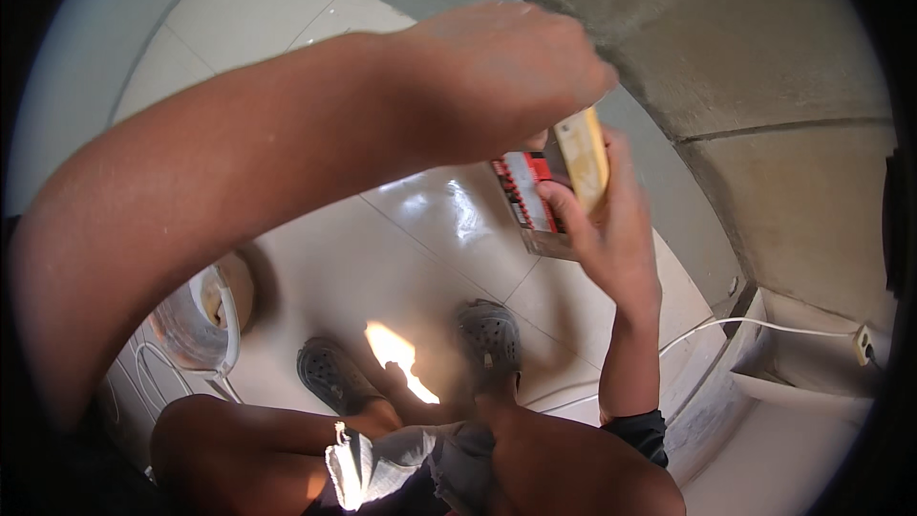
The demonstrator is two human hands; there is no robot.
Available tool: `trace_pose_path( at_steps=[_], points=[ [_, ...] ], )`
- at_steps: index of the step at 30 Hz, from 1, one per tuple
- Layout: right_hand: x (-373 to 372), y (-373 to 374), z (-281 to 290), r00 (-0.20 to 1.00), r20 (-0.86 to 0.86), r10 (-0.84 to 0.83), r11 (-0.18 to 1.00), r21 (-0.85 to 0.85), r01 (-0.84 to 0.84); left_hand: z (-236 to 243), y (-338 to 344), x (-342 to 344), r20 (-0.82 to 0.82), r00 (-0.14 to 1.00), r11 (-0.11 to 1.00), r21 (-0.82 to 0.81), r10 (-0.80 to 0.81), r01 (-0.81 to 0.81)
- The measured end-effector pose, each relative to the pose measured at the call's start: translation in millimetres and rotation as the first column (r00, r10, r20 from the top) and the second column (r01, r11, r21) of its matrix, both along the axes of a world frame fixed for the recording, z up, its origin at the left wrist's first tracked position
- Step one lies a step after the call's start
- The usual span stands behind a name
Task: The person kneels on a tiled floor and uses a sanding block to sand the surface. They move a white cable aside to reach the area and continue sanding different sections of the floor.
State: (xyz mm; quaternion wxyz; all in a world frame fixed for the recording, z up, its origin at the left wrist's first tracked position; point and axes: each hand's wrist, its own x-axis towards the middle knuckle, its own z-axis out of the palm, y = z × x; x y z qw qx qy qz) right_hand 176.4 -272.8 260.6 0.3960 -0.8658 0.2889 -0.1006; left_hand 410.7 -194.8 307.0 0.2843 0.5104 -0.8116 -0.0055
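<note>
My left arm reaches across from the left, and my left hand [516, 67] is closed in a fist at the top of a pale yellow, flat-sided piece [585, 155]. Its fingertips are hidden, so I cannot tell what it grips. My right hand [611, 220] is wrapped around a small box [527, 193] with a red, white and black printed face and a see-through lower edge. The thumb presses on the box's face. The yellow piece stands beside the box, between it and my right fingers. Both hands are slightly blurred.
A clear, round tub [196, 325] with a white rim stands at the left, with white tubing beside it. A white cable [755, 322] runs at the right to a socket block [863, 344]. A grey wall [783, 201] rises at the right. My shoes [487, 339] rest on the tiled floor [420, 268].
</note>
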Motion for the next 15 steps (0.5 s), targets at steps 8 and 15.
trace_pose_path(
  at_steps=[8, 15],
  points=[
    [-83, -26, -114, 0.936, -0.198, -0.292, 0.956, -0.030, 0.292, -110, 54, -33, 0.067, 0.947, 0.860, 0.403, 0.314, -0.314],
    [-59, -27, -135, 0.898, -0.261, -0.355, 0.933, -0.164, 0.321, -251, 118, -102, -0.136, 0.663, 0.646, 0.430, 0.737, -0.630]
  ],
)
